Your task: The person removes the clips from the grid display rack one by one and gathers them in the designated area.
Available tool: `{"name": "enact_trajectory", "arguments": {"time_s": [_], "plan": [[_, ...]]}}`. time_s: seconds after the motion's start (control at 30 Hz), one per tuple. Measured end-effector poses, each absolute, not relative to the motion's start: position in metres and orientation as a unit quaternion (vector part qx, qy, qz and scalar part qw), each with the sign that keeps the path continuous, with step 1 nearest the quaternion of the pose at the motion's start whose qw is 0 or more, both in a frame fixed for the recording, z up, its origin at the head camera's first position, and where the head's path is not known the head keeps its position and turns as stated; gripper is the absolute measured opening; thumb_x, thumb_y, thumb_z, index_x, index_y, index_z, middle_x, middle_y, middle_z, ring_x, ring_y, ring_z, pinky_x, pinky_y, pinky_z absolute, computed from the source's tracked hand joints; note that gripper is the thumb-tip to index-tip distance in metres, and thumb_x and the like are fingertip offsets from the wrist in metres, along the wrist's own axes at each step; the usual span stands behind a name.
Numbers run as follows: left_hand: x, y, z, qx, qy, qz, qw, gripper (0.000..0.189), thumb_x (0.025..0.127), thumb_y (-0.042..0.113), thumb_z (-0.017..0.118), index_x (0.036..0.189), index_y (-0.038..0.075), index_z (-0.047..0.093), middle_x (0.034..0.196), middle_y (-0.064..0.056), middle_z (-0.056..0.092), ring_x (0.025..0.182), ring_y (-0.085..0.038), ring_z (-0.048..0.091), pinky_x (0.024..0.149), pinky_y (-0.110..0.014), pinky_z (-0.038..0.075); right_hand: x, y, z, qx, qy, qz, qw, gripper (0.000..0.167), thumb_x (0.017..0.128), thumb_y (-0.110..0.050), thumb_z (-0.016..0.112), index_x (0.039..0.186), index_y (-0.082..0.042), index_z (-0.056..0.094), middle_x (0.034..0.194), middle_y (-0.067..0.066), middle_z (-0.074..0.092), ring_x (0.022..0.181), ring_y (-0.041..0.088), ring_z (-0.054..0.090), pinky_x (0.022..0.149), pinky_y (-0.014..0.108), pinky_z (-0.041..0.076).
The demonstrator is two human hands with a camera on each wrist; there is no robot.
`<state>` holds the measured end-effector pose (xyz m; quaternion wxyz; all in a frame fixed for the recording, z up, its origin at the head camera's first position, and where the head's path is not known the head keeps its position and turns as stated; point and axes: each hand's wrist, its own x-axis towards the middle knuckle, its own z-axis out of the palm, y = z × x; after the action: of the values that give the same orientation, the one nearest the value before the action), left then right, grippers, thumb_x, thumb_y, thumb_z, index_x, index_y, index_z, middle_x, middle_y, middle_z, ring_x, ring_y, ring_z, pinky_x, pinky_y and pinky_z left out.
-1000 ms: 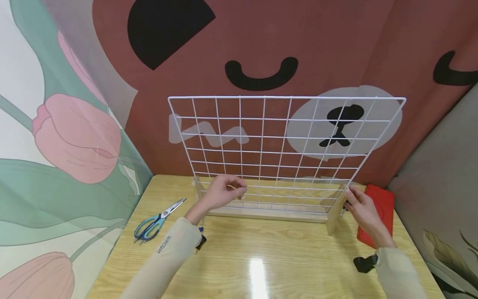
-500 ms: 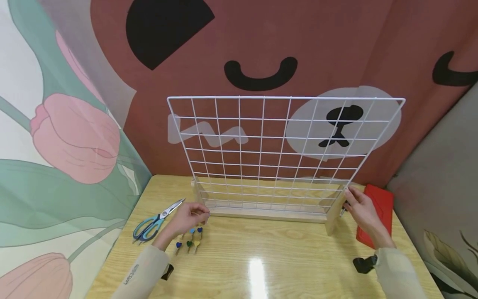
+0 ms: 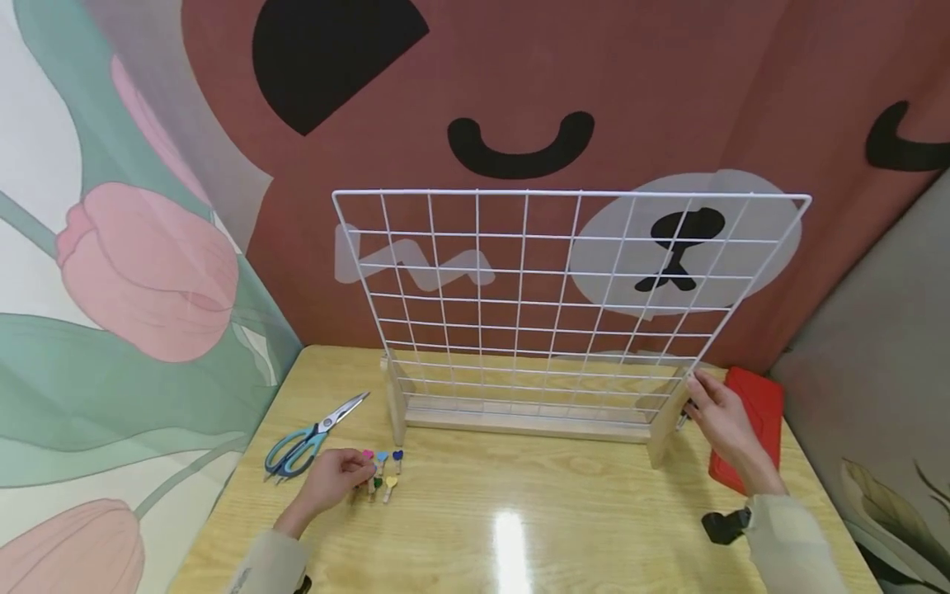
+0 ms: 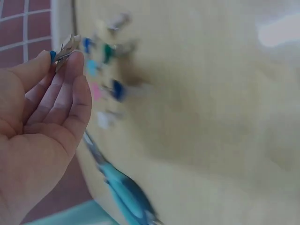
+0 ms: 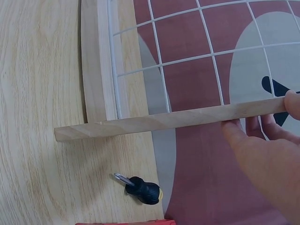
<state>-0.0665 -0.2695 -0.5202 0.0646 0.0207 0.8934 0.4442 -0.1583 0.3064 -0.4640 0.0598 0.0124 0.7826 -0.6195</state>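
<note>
In the left wrist view my left hand (image 3: 336, 478) pinches a small wooden clothespin (image 4: 67, 48) with a blue end between thumb and fingertips. Beside this hand, on the table, lie several more mini clothespins with coloured hearts, among them a yellow one (image 3: 390, 488) and a dark blue one (image 3: 397, 459). A white wire grid (image 3: 549, 272) stands upright in a wooden base (image 3: 519, 425). My right hand (image 3: 723, 421) grips the top of the right wooden side piece (image 5: 164, 121), thumb on one face and fingers on the other.
Teal-handled scissors (image 3: 315, 437) lie left of the clothespins. A short black screwdriver (image 5: 143, 190) lies outside the right side piece, near a red case (image 3: 750, 421). Printed curtains hang behind the table (image 3: 579, 511) and to both sides.
My left hand has moved from in front of the grid down and left to the clothespins, which have come into view. My right hand stays on the side piece.
</note>
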Motion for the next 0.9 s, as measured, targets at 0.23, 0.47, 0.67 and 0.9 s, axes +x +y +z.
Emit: {"name": "enact_trajectory", "arguments": {"time_s": [0.23,0.47,0.67,0.9], "plan": [[-0.054,-0.300,-0.540,-0.045,0.914,0.402,0.029,0.005,0.087,0.004,0.069,0.087,-0.001,0.071,0.079,-0.008,0.069,0.070,-0.018,0.067,0.059,-0.023,0.051,-0.156,0.309,-0.464,0.009,0.792,-0.608,0.054,0.071,0.104,-0.038,0.030,0.149,0.009,0.002,0.152,0.035,0.008,0.137,0.043,0.016,0.105,0.047,0.025],[-0.051,-0.313,-0.549,-0.076,0.930,0.358,0.030,0.006,0.086,-0.002,0.065,0.087,-0.004,0.071,0.081,-0.011,0.069,0.070,-0.020,0.064,0.059,-0.025,0.050,-0.158,0.307,-0.465,0.008,0.793,-0.606,0.055,0.070,0.104,-0.037,0.031,0.149,0.009,0.003,0.151,0.035,0.009,0.137,0.043,0.017,0.105,0.047,0.025],[-0.054,-0.310,-0.558,-0.080,0.937,0.340,0.026,0.005,0.086,0.000,0.066,0.085,-0.001,0.070,0.075,-0.005,0.067,0.067,-0.016,0.059,0.057,-0.027,0.047,-0.159,0.306,-0.465,0.013,0.793,-0.607,0.057,0.069,0.105,-0.035,0.031,0.149,0.009,0.003,0.151,0.035,0.009,0.137,0.042,0.017,0.105,0.044,0.026],[-0.057,-0.307,-0.562,-0.079,0.943,0.322,0.028,0.004,0.086,0.002,0.067,0.084,0.001,0.070,0.072,-0.001,0.064,0.064,-0.013,0.055,0.058,-0.028,0.045,-0.159,0.307,-0.464,0.010,0.787,-0.613,0.060,0.070,0.104,-0.036,0.031,0.149,0.009,0.001,0.151,0.035,0.008,0.137,0.045,0.015,0.106,0.046,0.025]]}}
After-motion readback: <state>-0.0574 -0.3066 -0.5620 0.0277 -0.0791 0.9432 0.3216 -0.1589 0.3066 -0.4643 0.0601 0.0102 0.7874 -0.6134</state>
